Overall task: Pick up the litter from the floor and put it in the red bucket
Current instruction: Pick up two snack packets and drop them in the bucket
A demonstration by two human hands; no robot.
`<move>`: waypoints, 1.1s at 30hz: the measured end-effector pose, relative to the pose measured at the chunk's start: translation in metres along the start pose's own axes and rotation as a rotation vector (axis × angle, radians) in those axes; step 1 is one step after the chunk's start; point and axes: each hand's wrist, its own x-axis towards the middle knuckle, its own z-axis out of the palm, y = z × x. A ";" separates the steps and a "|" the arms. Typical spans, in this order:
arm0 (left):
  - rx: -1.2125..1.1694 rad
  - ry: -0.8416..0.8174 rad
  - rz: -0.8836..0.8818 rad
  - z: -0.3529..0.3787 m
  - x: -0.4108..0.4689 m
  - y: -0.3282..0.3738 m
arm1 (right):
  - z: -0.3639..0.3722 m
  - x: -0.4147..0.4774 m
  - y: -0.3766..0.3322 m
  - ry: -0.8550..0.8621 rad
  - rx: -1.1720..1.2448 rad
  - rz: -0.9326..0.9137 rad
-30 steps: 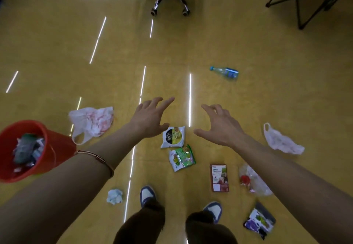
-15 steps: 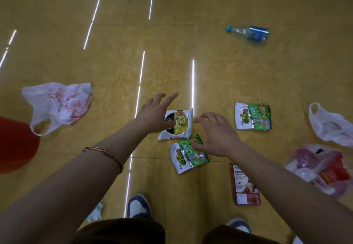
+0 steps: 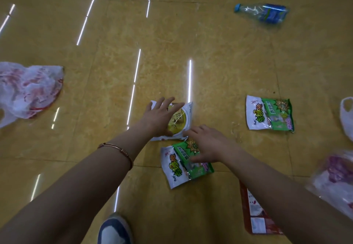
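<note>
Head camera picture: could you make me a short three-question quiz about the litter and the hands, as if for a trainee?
1. True or false: the plastic bottle stands upright.
2. Which packet lies under the left hand? A) yellow-and-white packet B) red carton C) white bag
3. How many green snack packets lie on the floor?

Key:
1. False, it lies on its side.
2. A.
3. Two: one under the right hand, another farther right.

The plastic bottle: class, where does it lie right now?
In the head view, the plastic bottle lies on its side at upper right, alone on the floor, beyond the green snack packet.
</note>
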 end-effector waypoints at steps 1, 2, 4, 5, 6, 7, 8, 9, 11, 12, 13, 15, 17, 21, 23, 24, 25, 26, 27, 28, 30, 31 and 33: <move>0.035 -0.002 0.008 0.006 0.004 -0.001 | 0.004 0.003 0.001 -0.006 -0.009 0.004; 0.056 -0.008 0.012 0.011 0.007 -0.002 | 0.008 0.006 0.002 -0.013 -0.022 0.004; 0.071 -0.022 0.015 0.018 0.013 -0.005 | 0.015 0.012 0.004 -0.025 -0.059 -0.005; 0.076 -0.025 0.017 0.020 0.015 -0.005 | 0.018 0.015 0.004 -0.029 -0.075 -0.009; 0.083 -0.024 0.019 0.022 0.018 -0.006 | 0.020 0.018 0.004 -0.029 -0.083 -0.011; 0.093 -0.018 0.022 0.024 0.020 -0.006 | 0.023 0.021 0.002 -0.030 -0.088 -0.012; 0.101 -0.013 0.023 0.027 0.023 -0.006 | 0.026 0.024 0.000 -0.036 -0.095 -0.015; 0.102 -0.011 0.023 0.031 0.025 -0.007 | 0.031 0.025 -0.003 -0.046 -0.102 -0.019; 0.105 -0.010 0.019 0.043 0.029 -0.007 | 0.046 0.026 -0.007 -0.067 -0.107 -0.028; 0.114 -0.010 0.018 0.047 0.030 -0.006 | 0.056 0.025 -0.009 -0.085 -0.110 -0.030; 0.123 -0.013 0.015 0.051 0.032 -0.006 | 0.065 0.024 -0.010 -0.108 -0.121 -0.034; 0.137 -0.023 0.008 0.054 0.037 -0.006 | 0.079 0.024 -0.010 -0.141 -0.157 -0.033; 0.141 -0.039 -0.009 0.054 0.042 -0.007 | 0.087 0.026 -0.010 -0.156 -0.184 -0.017; 0.159 -0.009 -0.034 0.057 0.048 -0.006 | 0.097 0.025 -0.008 -0.173 -0.258 0.013; 0.178 0.006 -0.044 0.058 0.050 -0.004 | 0.101 0.023 -0.007 -0.156 -0.284 0.019; 0.187 0.002 -0.053 0.058 0.051 -0.003 | 0.101 0.022 -0.007 -0.148 -0.282 0.018; 0.195 -0.007 -0.063 0.059 0.052 -0.003 | 0.101 0.022 -0.007 -0.137 -0.277 0.016; 0.199 -0.016 -0.071 0.060 0.053 -0.002 | 0.100 0.021 -0.008 -0.131 -0.278 0.015; 0.197 -0.025 -0.075 0.062 0.053 -0.002 | 0.099 0.022 -0.008 -0.132 -0.288 0.015; 0.191 -0.036 -0.074 0.063 0.054 -0.001 | 0.098 0.023 -0.008 -0.137 -0.299 0.017; 0.180 -0.055 -0.065 0.067 0.055 0.000 | 0.099 0.026 -0.007 -0.149 -0.300 0.023; 0.176 -0.063 -0.063 0.068 0.055 0.001 | 0.100 0.028 -0.006 -0.160 -0.301 0.026; 0.176 -0.075 -0.064 0.072 0.056 0.002 | 0.100 0.031 -0.006 -0.180 -0.321 0.023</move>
